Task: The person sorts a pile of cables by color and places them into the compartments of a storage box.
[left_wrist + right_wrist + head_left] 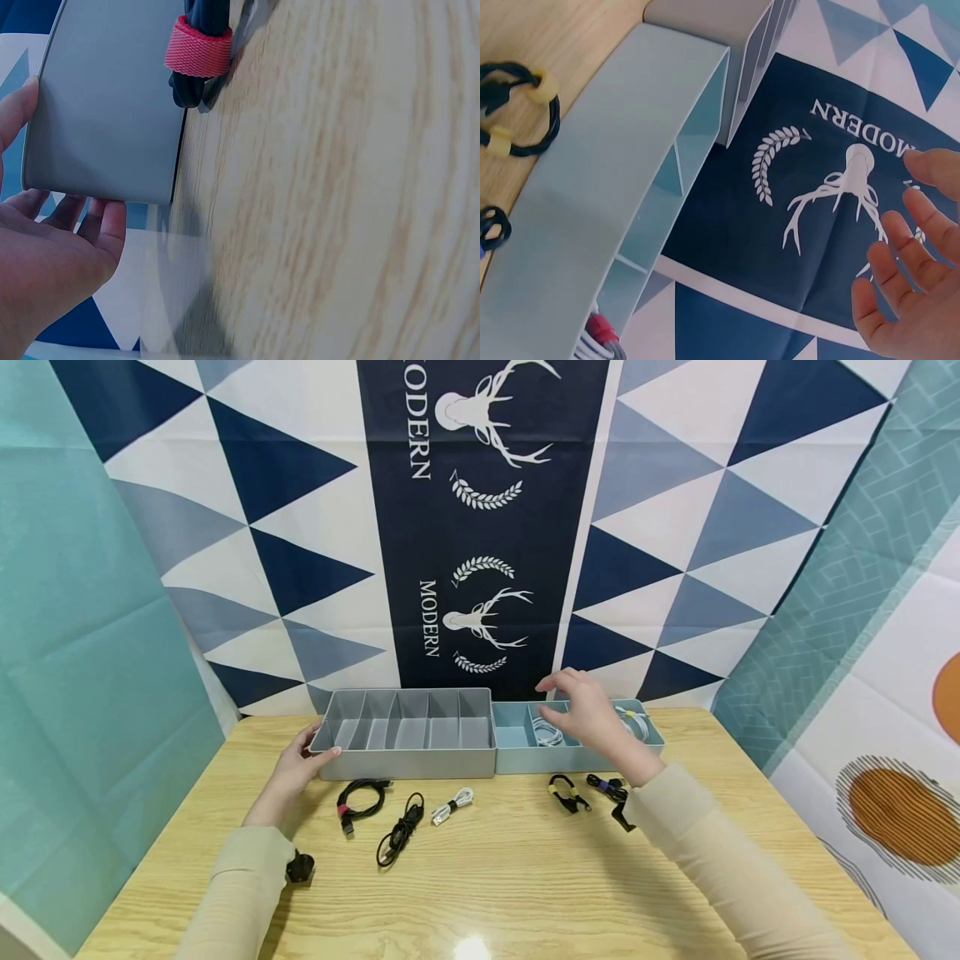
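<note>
My left hand [298,768] holds the left end of a grey divided storage box [408,765], thumb at the front rim and fingers against the end wall. In the left wrist view the fingertips lie along the edge of the grey box [105,112]. My right hand [581,706] is raised above a light blue divided box [555,763], fingers apart and nothing between them. A coiled white cable [548,732] lies in one blue compartment, and another pale cable [633,723] is at the right end. The grey compartments hold nothing.
Before the grey box lie a black cable with a red tie [363,799], a bundled black cable [401,832] and a white cable [452,807]. A black plug [301,867] is by my left sleeve. Black cables [568,794] lie before the blue box. Patterned cloth hangs behind.
</note>
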### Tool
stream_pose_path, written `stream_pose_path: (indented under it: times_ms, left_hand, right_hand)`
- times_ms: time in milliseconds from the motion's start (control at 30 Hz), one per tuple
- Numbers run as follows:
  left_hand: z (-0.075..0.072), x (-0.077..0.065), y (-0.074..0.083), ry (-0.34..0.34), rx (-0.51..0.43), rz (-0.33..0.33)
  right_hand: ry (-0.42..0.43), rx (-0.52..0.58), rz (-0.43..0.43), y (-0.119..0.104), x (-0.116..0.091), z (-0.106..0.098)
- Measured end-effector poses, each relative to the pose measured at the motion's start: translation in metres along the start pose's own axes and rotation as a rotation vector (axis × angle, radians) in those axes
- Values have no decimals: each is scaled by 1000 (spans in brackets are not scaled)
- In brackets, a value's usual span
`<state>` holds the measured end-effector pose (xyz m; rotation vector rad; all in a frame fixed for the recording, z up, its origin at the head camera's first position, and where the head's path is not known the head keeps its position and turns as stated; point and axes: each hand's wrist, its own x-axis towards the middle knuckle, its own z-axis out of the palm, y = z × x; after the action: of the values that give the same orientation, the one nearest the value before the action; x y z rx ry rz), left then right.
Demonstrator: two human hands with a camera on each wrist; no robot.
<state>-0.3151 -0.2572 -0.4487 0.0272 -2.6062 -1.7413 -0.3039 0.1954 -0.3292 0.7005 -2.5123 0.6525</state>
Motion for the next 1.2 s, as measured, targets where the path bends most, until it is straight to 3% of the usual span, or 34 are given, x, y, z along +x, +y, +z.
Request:
stream_pose_path:
  times_ms: [267,433,1200]
  left_hand:
    - [0,0,0,-9,-10,-14]
    - [-1,0,0,-8,-7,-9]
    - [1,-1,0,2,-16,-16]
  right_hand:
    - [35,38,-44,-9,-5,8]
    - [37,73,-30,-17,-9,11]
    - [-21,165,-1,-34,-28,34]
